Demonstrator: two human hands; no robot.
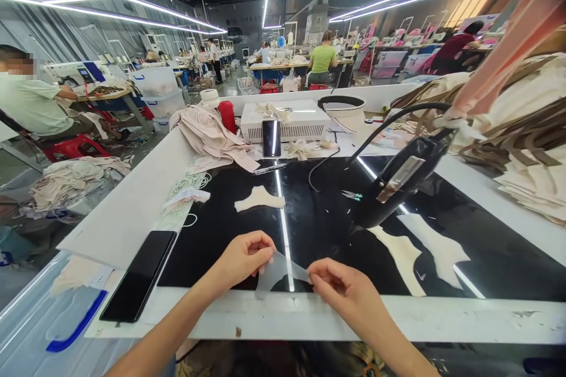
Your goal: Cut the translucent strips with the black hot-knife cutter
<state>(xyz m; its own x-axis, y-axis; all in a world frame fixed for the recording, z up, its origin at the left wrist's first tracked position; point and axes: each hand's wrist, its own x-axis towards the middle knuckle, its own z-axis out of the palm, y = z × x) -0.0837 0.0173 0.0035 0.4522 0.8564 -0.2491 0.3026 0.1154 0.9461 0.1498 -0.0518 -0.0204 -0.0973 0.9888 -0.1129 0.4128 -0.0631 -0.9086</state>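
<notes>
Between my two hands stretches a thin, see-through piece of film or sheer fabric (279, 266), held over the front edge of the glossy black work surface (212, 259). My left hand (247, 256) pinches its upper left corner, and my right hand (342, 284) pinches the right tip. A cream, curved fabric cutout (260, 198) lies flat beyond my left hand. Right of my right hand are a pale yellow cutout (400, 256) and a whitish cutout (435, 247). A black handheld tool (393, 179) with a metal plate hangs above them on a pink strap (499, 65).
A large black phone (139, 275) lies at the left edge. Small scissors (351, 195) rest near the hanging tool. Behind stand a white vented box (305, 126), a propped phone (271, 138) and beige fabric (212, 135). Stacked cut pieces (530, 147) fill the right. Other people sit at sewing tables.
</notes>
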